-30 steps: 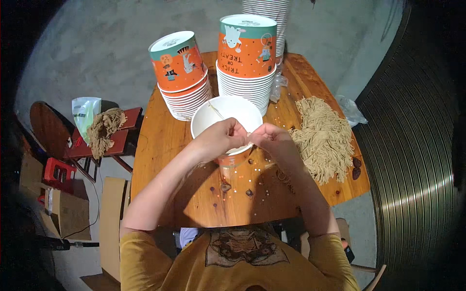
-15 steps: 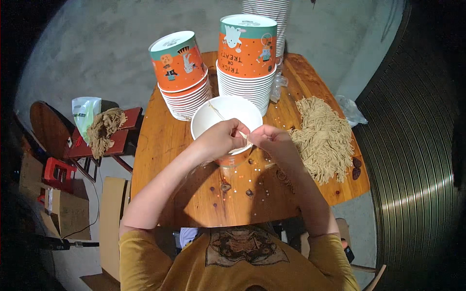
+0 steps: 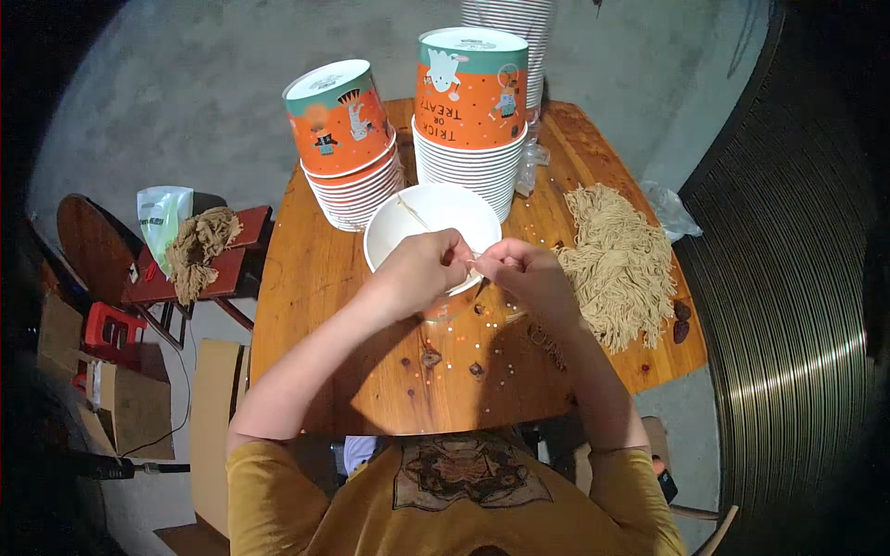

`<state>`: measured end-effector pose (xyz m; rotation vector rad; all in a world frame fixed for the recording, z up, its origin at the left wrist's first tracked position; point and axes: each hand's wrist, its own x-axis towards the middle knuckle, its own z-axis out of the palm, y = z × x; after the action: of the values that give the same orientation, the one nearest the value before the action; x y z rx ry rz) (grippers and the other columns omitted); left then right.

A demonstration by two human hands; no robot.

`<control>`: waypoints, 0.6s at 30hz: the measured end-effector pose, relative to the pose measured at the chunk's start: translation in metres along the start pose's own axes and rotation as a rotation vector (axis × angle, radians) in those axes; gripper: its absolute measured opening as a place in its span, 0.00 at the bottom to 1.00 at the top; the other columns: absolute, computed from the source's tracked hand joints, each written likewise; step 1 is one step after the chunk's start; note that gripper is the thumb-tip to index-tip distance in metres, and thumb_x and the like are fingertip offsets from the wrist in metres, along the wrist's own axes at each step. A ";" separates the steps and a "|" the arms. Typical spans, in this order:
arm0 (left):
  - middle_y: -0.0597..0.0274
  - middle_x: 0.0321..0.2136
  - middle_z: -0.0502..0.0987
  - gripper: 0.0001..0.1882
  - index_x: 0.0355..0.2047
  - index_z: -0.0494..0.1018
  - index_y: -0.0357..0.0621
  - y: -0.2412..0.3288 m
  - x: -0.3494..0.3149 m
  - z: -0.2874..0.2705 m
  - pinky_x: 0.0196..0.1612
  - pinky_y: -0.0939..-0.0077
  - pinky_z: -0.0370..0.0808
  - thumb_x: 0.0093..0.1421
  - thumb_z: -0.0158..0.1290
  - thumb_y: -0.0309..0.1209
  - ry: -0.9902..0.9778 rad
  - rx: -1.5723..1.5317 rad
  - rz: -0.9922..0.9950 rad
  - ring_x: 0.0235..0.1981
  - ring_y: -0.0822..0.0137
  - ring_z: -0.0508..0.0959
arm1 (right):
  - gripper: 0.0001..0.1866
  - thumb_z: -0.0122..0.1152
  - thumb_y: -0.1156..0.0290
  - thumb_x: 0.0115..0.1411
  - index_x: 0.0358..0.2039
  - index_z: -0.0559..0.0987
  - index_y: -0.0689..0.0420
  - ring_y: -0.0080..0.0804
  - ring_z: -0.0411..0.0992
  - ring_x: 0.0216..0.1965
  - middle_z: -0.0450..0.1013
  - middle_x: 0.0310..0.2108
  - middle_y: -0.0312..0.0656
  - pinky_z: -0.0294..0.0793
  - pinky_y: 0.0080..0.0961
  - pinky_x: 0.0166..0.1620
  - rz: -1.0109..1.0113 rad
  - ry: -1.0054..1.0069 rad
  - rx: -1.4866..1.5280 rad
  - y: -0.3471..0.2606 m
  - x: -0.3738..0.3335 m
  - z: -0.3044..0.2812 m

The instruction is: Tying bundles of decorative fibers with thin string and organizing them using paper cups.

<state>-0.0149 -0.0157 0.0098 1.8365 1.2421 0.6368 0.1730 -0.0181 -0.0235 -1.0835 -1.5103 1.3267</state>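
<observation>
A paper bucket (image 3: 454,206), white inside, stands on the wooden table with its mouth facing up toward me. A thin beige cord (image 3: 414,212) runs down from its far rim into it. At the near rim my left hand (image 3: 422,269) is closed in a pinch. Right beside it my right hand (image 3: 519,267) pinches as well, the fingertips of both almost meeting. A small pale bit of cord shows between them; how it is held, looped or knotted is hidden by the fingers. A pile of beige cords (image 3: 619,269) lies right of my right hand.
Behind the bucket stand two stacks of upside-down orange paper buckets (image 3: 341,130), (image 3: 471,93); a taller white stack (image 3: 508,14) rises behind. Small dots speckle the wooden table (image 3: 389,389). Left, a stool (image 3: 243,227) carries more cords (image 3: 199,250) and a plastic bag (image 3: 165,218).
Both hands stay at the bucket's near rim. My right fingertips have shifted slightly, and less of the pale cord shows between the hands. The bucket has hardly moved.
</observation>
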 end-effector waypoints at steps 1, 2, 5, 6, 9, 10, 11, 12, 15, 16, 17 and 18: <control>0.56 0.25 0.76 0.07 0.32 0.72 0.37 0.006 -0.001 0.001 0.32 0.73 0.71 0.56 0.53 0.29 0.036 0.068 0.014 0.26 0.64 0.75 | 0.10 0.61 0.65 0.55 0.27 0.78 0.60 0.11 0.60 0.22 0.65 0.19 0.25 0.61 0.13 0.26 0.001 -0.001 0.001 -0.001 0.000 0.002; 0.52 0.26 0.75 0.06 0.31 0.72 0.37 0.009 -0.002 0.002 0.34 0.69 0.72 0.56 0.52 0.28 0.072 0.136 0.028 0.27 0.58 0.76 | 0.10 0.62 0.65 0.55 0.27 0.78 0.59 0.11 0.60 0.21 0.65 0.17 0.26 0.61 0.14 0.25 -0.019 0.039 -0.088 -0.003 0.000 0.003; 0.47 0.27 0.74 0.04 0.29 0.71 0.38 -0.002 0.001 0.005 0.37 0.61 0.71 0.55 0.51 0.26 0.202 0.351 0.377 0.31 0.49 0.75 | 0.10 0.62 0.64 0.54 0.27 0.78 0.58 0.12 0.60 0.19 0.64 0.15 0.27 0.60 0.16 0.23 -0.053 0.078 -0.157 0.004 0.001 0.004; 0.47 0.27 0.74 0.04 0.29 0.71 0.38 -0.001 0.000 0.006 0.37 0.61 0.71 0.55 0.51 0.26 0.201 0.351 0.378 0.31 0.49 0.75 | 0.10 0.62 0.63 0.54 0.27 0.78 0.58 0.13 0.60 0.18 0.64 0.14 0.28 0.60 0.17 0.23 -0.068 0.077 -0.139 0.006 0.002 0.004; 0.48 0.26 0.72 0.03 0.28 0.71 0.39 0.001 -0.003 0.008 0.39 0.57 0.69 0.54 0.51 0.25 0.252 0.421 0.420 0.33 0.48 0.74 | 0.06 0.61 0.68 0.56 0.28 0.77 0.57 0.10 0.56 0.15 0.61 0.15 0.23 0.53 0.12 0.19 -0.026 0.070 -0.142 0.006 0.002 0.005; 0.48 0.26 0.73 0.04 0.28 0.71 0.38 0.001 -0.003 0.009 0.37 0.59 0.70 0.55 0.51 0.26 0.266 0.404 0.397 0.32 0.49 0.74 | 0.06 0.61 0.68 0.56 0.28 0.77 0.57 0.10 0.56 0.15 0.61 0.15 0.23 0.53 0.12 0.19 -0.026 0.071 -0.142 0.005 0.001 0.005; 0.48 0.26 0.73 0.04 0.29 0.70 0.38 0.001 -0.004 0.010 0.36 0.60 0.71 0.55 0.51 0.26 0.281 0.387 0.372 0.31 0.49 0.75 | 0.06 0.61 0.68 0.56 0.28 0.76 0.57 0.09 0.56 0.15 0.61 0.15 0.23 0.53 0.12 0.19 -0.036 0.075 -0.177 0.004 0.001 0.005; 0.48 0.26 0.73 0.04 0.29 0.70 0.38 0.002 -0.004 0.010 0.36 0.60 0.71 0.55 0.51 0.26 0.281 0.387 0.372 0.31 0.49 0.75 | 0.06 0.60 0.68 0.56 0.28 0.76 0.57 0.09 0.55 0.15 0.60 0.15 0.23 0.52 0.12 0.19 -0.046 0.079 -0.213 0.003 0.000 0.005; 0.49 0.23 0.74 0.05 0.29 0.68 0.37 0.006 -0.006 0.010 0.33 0.63 0.72 0.55 0.51 0.26 0.194 0.142 0.122 0.28 0.53 0.76 | 0.11 0.62 0.63 0.53 0.27 0.78 0.59 0.17 0.61 0.17 0.65 0.14 0.32 0.62 0.20 0.23 -0.035 0.107 -0.286 -0.012 -0.005 0.010; 0.50 0.22 0.74 0.05 0.29 0.67 0.37 0.004 -0.006 0.010 0.32 0.65 0.72 0.55 0.51 0.26 0.195 0.094 0.101 0.26 0.55 0.76 | 0.11 0.62 0.63 0.53 0.27 0.78 0.59 0.17 0.61 0.17 0.65 0.14 0.32 0.62 0.20 0.23 -0.036 0.105 -0.285 -0.008 -0.003 0.010; 0.51 0.21 0.74 0.06 0.29 0.67 0.37 0.003 -0.005 0.011 0.30 0.66 0.72 0.55 0.51 0.26 0.191 0.045 0.083 0.25 0.58 0.77 | 0.11 0.61 0.63 0.53 0.28 0.77 0.59 0.17 0.62 0.17 0.65 0.14 0.32 0.63 0.21 0.23 -0.062 0.108 -0.282 -0.001 -0.001 0.009; 0.51 0.21 0.74 0.06 0.29 0.67 0.37 0.001 -0.004 0.012 0.30 0.66 0.72 0.55 0.51 0.26 0.189 0.044 0.085 0.25 0.58 0.77 | 0.11 0.61 0.63 0.54 0.28 0.77 0.59 0.18 0.63 0.18 0.66 0.14 0.33 0.64 0.21 0.24 -0.088 0.112 -0.278 0.003 0.000 0.008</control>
<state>-0.0070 -0.0241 0.0043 1.9090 1.3141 0.8527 0.1658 -0.0201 -0.0268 -1.2267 -1.6713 0.9991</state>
